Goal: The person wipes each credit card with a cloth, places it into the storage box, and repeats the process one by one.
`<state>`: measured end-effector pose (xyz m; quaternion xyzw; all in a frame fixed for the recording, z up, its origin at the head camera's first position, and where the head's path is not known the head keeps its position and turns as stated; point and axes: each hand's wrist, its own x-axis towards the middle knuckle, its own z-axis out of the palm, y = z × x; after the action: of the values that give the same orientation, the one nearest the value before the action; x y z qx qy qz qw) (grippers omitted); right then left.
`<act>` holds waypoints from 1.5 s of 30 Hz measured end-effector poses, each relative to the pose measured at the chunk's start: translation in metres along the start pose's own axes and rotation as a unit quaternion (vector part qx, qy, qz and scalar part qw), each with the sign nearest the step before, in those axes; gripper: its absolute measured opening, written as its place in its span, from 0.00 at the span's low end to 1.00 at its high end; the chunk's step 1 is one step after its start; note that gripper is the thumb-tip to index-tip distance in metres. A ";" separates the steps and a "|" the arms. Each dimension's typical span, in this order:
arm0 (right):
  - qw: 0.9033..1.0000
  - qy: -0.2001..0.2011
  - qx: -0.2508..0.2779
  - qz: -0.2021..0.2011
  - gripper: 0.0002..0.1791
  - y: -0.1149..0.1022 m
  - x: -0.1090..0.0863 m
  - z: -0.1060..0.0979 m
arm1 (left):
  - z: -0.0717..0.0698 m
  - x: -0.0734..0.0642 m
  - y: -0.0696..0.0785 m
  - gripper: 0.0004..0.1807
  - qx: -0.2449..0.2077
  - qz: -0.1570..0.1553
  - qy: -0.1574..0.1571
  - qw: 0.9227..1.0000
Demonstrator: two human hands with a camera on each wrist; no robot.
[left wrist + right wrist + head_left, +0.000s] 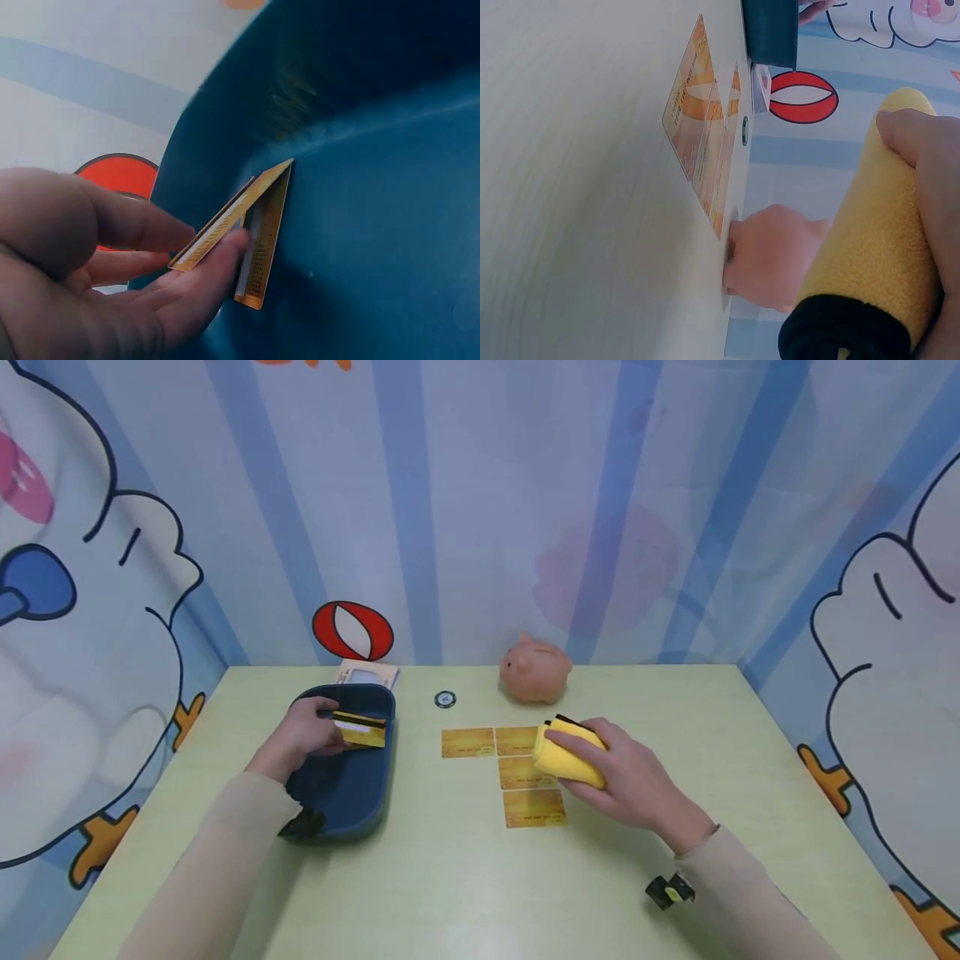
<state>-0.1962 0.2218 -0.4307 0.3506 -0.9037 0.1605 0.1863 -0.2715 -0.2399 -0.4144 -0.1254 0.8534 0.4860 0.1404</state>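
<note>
In the head view my left hand [309,727] reaches into a dark blue bin [392,777] and pinches a gold card [367,732]. Up close in the left wrist view, that card [214,232] lies between finger and thumb, and a second gold card [264,251] stands behind it against a fingertip. My right hand [630,777] grips a rolled yellow cloth [562,760], dark at one end [847,330] in the right wrist view. Below and left of the cloth, several gold cards [534,810] lie flat on the table, partly covered by it at the right.
A pink piggy bank [536,672] stands at the table's [450,893] back. Left of it lies a dark round chip [445,699]. Behind the bin is a pale flat packet [384,672]. A printed curtain [480,527] closes off the back and sides.
</note>
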 end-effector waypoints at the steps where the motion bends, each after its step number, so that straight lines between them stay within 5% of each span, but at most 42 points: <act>1: 1.000 0.001 0.000 -0.002 0.37 0.000 0.001 0.000 | -0.001 0.001 0.000 0.36 0.004 -0.005 -0.002 1.000; 13: 1.000 0.006 -0.002 -0.011 0.35 0.000 0.005 -0.004 | -0.001 0.000 0.011 0.38 0.057 -0.030 -0.024 0.998; 34: 1.000 0.003 0.004 -0.009 0.35 -0.002 0.002 0.001 | -0.009 -0.006 0.006 0.39 0.044 -0.029 -0.032 0.998; 38: 1.000 0.005 0.007 -0.002 0.36 -0.003 0.001 0.000 | -0.007 -0.015 0.012 0.38 0.031 0.012 -0.015 0.999; 41: 1.000 0.009 0.009 0.001 0.36 -0.003 0.000 -0.001 | 0.000 -0.029 0.023 0.36 0.023 0.073 0.000 0.997; 45: 1.000 0.014 0.009 0.001 0.37 -0.003 0.000 -0.002 | 0.016 -0.051 0.043 0.29 0.038 0.172 0.011 0.984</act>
<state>-0.1934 0.2202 -0.4289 0.3493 -0.8998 0.1738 0.1952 -0.2368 -0.2005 -0.3697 0.0234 0.8815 0.4690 0.0498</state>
